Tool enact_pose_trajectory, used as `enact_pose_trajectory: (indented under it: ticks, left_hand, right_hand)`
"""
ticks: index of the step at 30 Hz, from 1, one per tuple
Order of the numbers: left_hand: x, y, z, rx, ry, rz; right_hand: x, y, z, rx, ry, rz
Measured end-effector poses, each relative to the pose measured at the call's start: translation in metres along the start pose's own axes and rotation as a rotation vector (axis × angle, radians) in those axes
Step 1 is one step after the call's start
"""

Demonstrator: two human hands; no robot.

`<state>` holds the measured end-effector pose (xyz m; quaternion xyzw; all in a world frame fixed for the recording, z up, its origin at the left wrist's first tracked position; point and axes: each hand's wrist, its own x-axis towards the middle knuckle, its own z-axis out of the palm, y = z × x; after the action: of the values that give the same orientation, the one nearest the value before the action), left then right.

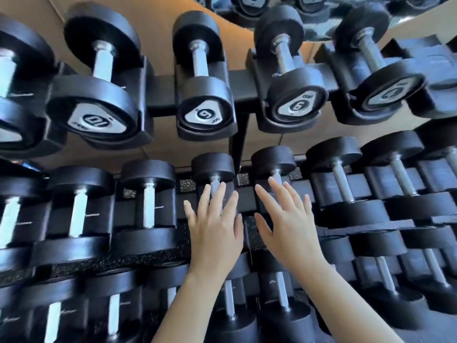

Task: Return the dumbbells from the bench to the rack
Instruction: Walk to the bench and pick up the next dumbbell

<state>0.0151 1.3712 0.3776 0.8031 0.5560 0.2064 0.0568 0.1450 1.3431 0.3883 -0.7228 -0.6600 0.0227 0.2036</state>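
A black dumbbell rack (241, 87) with three tiers fills the view. Both my hands hover flat over the middle tier, fingers spread and holding nothing. My left hand (215, 224) lies over a small black dumbbell (213, 167) with a steel handle; its near head is hidden under my palm. My right hand (286, 224) lies over the neighbouring small dumbbell (273, 160), likewise covering its near end. Whether the palms touch the dumbbells I cannot tell. No bench is in view.
The top tier holds dumbbells in cradles: one marked 10 (92, 105), one marked 5 (204, 105) and one marked 6 (295, 97). Several more fill the middle and bottom tiers on both sides. A speckled rubber floor (118, 261) shows between the tiers. A mirror (321, 11) is behind.
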Motion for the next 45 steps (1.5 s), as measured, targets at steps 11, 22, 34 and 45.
enact_pose_trajectory:
  ticks: [11,22,34,45]
  left_hand:
    - [-0.049,0.005,-0.023,0.116,0.102,-0.259]
    - [-0.131,0.027,-0.055,0.281,0.217,-0.592]
    - [-0.246,0.039,-0.089,0.429,0.313,-1.039]
    - [-0.335,-0.01,-0.131,0.486,0.378,-1.235]
  right_hand:
    - [-0.007,-0.03,-0.002,0.084,-0.047,-0.284]
    - [-0.051,-0.056,-0.009,0.199,-0.121,-0.596]
    - [-0.117,-0.118,-0.016,0.341,-0.35,-0.954]
    - [-0.185,-0.217,0.0,0.296,-0.46,-1.213]
